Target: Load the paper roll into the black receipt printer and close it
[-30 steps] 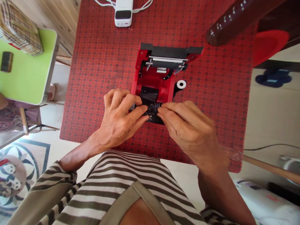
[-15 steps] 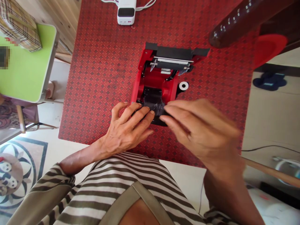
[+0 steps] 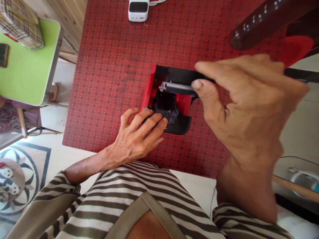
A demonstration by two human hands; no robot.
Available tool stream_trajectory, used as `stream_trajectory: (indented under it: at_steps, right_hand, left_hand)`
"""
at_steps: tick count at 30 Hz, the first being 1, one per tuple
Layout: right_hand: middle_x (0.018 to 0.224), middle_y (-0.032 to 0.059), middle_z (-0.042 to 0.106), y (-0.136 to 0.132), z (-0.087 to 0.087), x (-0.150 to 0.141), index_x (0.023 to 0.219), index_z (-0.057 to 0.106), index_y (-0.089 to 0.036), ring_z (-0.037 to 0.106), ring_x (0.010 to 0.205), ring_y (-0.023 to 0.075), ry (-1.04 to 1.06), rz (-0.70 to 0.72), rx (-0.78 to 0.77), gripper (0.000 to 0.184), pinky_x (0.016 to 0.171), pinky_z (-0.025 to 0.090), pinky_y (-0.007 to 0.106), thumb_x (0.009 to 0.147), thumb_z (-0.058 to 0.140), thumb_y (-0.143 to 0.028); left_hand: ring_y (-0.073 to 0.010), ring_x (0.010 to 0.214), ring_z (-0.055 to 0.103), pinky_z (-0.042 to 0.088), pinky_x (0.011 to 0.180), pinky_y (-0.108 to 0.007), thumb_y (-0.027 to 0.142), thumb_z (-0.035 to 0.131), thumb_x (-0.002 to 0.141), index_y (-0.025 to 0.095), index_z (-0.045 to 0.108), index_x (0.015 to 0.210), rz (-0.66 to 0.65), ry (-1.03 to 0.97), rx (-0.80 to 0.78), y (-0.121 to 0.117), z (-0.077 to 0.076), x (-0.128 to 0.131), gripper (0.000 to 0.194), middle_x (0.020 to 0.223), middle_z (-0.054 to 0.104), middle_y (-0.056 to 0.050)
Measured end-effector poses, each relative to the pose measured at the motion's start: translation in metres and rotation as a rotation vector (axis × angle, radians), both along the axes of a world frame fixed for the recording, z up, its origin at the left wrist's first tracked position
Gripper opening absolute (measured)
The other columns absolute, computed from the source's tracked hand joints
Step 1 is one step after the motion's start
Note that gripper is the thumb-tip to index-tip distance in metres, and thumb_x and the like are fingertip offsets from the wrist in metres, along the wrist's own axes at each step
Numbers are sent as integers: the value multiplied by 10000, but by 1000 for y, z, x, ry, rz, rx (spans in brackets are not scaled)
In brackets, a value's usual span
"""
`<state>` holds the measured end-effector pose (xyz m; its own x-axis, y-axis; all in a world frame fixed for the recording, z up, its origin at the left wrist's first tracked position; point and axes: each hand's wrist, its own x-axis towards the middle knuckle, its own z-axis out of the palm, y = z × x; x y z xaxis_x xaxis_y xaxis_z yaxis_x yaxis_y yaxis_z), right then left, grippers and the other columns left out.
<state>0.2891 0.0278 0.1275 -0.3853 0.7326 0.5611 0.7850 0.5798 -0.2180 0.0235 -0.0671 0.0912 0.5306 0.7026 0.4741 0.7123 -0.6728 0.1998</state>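
Note:
A red and black small printer-like device [image 3: 149, 89] lies open on the red patterned tablecloth [image 3: 109, 66]. Inside it I see a black roll with a strip of shiny black film [image 3: 166, 108]. My left hand [image 3: 137, 136] rests at the device's near left corner, fingers spread, their tips pressing the film and the black front edge. My right hand [image 3: 246, 103] is raised above the device's right side; thumb and forefinger pinch the black lid [image 3: 176, 74] and its metal bar [image 3: 176, 87], tilting it over the opening.
A white power unit [image 3: 138, 10] with cables sits at the far edge of the cloth. A dark wooden chair arm [image 3: 261, 23] and a red seat [image 3: 296, 46] stand at the right. A green side table [image 3: 25, 73] with a plaid bag stands to the left.
My right hand has left the film, risen to the back of the device, and taken the lid, swinging it down toward me. My left hand stays on the film.

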Motion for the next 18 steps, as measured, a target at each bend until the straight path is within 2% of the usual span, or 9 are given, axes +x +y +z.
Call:
stream_trajectory:
  at_steps: [3, 8, 15, 18]
  right_hand:
    - [1127, 67, 978, -23, -1, -1, 1335, 927, -266, 904, 1030, 311, 29, 46, 20, 204, 936, 627, 497, 1295, 736, -326]
    - [1309, 44, 1007, -45, -6, 2, 1429, 892, -277, 921, 1150, 301, -53, 88, -95, 210, 1020, 649, 484, 1282, 744, -248]
    - [1396, 150, 998, -63, -22, -6, 1444, 881, -172, 967, 1240, 343, -44, 66, -51, 228, 1066, 713, 511, 1264, 741, -178]
    - [1408, 157, 996, -66, -24, -8, 1444, 881, -163, 974, 1245, 352, -56, 69, -50, 230, 1065, 723, 512, 1265, 737, -177]
  left_hand:
    - [-318, 1403, 862, 537, 1360, -489, 301, 771, 1298, 169, 848, 1577, -1, -24, -13, 0, -1, 1, 318, 1459, 969, -134]
    - [-334, 1415, 860, 548, 1361, -519, 281, 776, 1277, 179, 830, 1605, 6, -25, -24, -2, -5, 1, 348, 1485, 967, -143]
    - [-345, 1436, 856, 551, 1363, -541, 309, 790, 1274, 210, 823, 1629, 27, -27, -34, -5, -10, 2, 370, 1521, 957, -133]
    - [-332, 1433, 857, 556, 1364, -522, 292, 768, 1283, 181, 820, 1616, 20, -27, -22, -5, -10, 2, 355, 1511, 958, -141]
